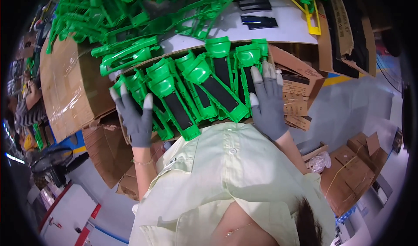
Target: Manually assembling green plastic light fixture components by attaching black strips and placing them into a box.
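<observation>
Pale yellow-green shirt [230, 176] fills the lower centre of the view, closest to the lens, with both forearms rising from it toward the work.

Left hand [135, 115], in a grey glove with white tips, lies flat with its fingers [148, 101] spread wide. They press against the left end of a row of green plastic parts [196, 89] and close on nothing. Beyond and to the left of these fingers sits a large cardboard box [69, 85] partly covered in clear film.

Between the two sets of fingers, the green plastic parts lie side by side in a single fanned row. Each is a long, narrow frame with a rounded, hooded head at the far end and a black rectangular insert [220, 93] along its middle. The row rests on a brown cardboard sheet at the near edge of the white desk [283, 24].

Right hand [267, 102], gloved the same way, is also open and flat. Its fingers [266, 74] lie against the right end of the row, gripping nothing. Just right of them stands a small open carton [300, 93].

Above the fingers, a loose heap of green parts [130, 15] covers the desk, with a yellow frame [311, 19] to the right.
</observation>
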### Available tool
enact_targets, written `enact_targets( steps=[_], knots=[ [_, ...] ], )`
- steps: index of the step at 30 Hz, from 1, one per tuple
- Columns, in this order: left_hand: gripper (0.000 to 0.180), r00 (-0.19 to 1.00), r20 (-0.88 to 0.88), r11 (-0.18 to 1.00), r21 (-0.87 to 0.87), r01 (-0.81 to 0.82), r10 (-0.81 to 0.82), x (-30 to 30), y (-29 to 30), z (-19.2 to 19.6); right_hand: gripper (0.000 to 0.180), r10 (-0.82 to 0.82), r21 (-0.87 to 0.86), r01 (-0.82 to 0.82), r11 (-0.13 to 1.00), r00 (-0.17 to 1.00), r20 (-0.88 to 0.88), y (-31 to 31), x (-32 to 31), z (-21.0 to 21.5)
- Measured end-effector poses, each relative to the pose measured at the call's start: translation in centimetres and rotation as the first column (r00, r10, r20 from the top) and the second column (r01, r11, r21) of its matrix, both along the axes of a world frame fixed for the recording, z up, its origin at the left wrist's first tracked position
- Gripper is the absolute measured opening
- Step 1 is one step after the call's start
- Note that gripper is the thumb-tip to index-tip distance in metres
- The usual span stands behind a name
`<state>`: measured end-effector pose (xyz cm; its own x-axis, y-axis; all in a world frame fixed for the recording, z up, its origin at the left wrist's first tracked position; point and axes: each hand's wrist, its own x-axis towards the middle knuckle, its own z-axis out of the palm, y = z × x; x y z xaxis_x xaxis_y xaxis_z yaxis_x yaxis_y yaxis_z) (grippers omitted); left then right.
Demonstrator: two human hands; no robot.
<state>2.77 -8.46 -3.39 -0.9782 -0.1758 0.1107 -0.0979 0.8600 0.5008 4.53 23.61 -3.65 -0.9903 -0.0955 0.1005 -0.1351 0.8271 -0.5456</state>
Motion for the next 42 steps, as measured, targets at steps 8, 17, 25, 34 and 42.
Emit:
enact_targets(
  steps=[8, 17, 25, 34, 42],
  knots=[
    [0.077, 0.960, 0.075, 0.945, -0.172, 0.279, -0.270, -0.2, -2.0, 0.6, 0.045, 0.150, 0.047, -0.147, 0.988, 0.987, -0.056, -0.5, -1.0, 0.3],
    [0.095, 0.955, 0.158, 0.958, -0.100, 0.270, -0.253, 2.4, 0.0, 0.8, 0.071, 0.183, 0.157, -0.182, 0.971, 0.983, 0.013, -5.2, -2.1, -0.7],
    [0.029, 0.936, -0.312, 0.983, -0.137, 0.124, -0.162, -2.3, -3.0, 4.8, 0.057, 0.211, 0.083, -0.201, 0.976, 0.966, -0.147, -2.4, -2.3, 2.1],
    [0.024, 0.828, -0.186, 0.847, -0.177, 0.502, -0.529, -15.2, 3.8, 2.6, 0.043, 0.148, -0.265, -0.159, 0.951, 0.987, -0.063, -0.1, -6.3, 4.3],
    [0.042, 0.795, 0.439, 0.616, -0.506, 0.604, -0.418, -21.9, 7.9, -1.0, 0.028, 0.176, 0.105, -0.172, 0.980, 0.984, -0.034, -1.1, -2.1, 2.2]
  ],
)
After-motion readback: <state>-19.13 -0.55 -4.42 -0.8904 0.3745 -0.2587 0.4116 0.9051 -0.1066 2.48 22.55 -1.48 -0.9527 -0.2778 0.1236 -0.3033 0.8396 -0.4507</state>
